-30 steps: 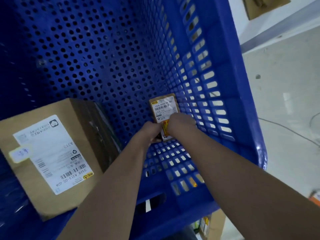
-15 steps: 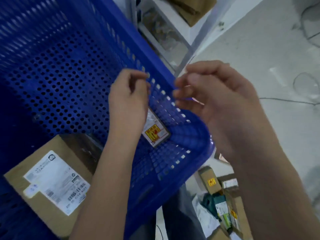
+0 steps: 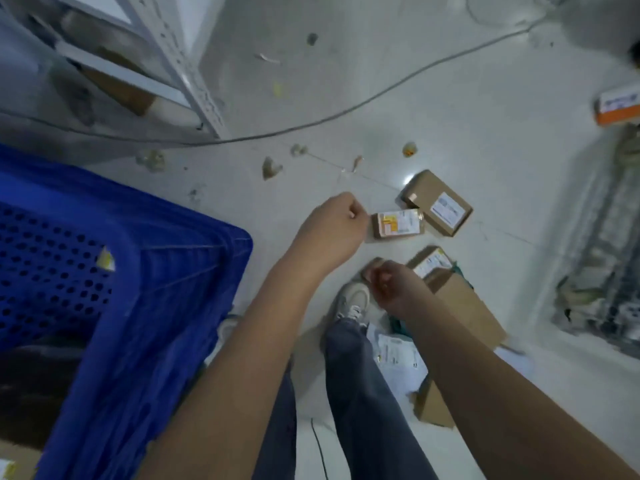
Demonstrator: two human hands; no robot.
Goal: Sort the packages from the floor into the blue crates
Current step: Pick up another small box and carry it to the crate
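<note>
The crate point(image 3: 145, 306) stands on the floor point(image 3: 450, 116) at nine o'clock of the shoe point(image 3: 351, 299). Two boxes touch at one o'clock: the small box point(image 3: 398, 224) and, at its two o'clock, the larger box point(image 3: 437, 201). A shelf frame point(image 3: 187, 64) rises at eleven o'clock, a cable point(image 3: 363, 105) beyond.
</note>
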